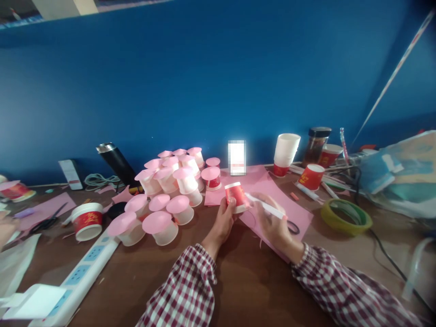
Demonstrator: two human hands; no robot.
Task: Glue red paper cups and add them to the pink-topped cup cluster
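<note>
While the left hand (225,218) grips a red paper cup (236,196), the right hand (275,225) pinches a white pen (264,206)
Both sit over the pink paper sheet (299,213), pen tip touching the cup

Craft workbench against a blue wall (204,81); wooden table (245,281) strewn with pink paper (272,190), pink-capped cups (160,227), scissors (47,222). Power strip (85,268) alongside.

We cannot read the bright small screen (236,157) at the wall, it is pixelated. The print on the red cup (235,196) is too blurred to tell, and the left hand (223,222) hides its lower side. The scissors (292,226) show only one loop behind the right hand (274,225). The power strip (73,281) and a hand (5,227) are cut by the left edge
</note>
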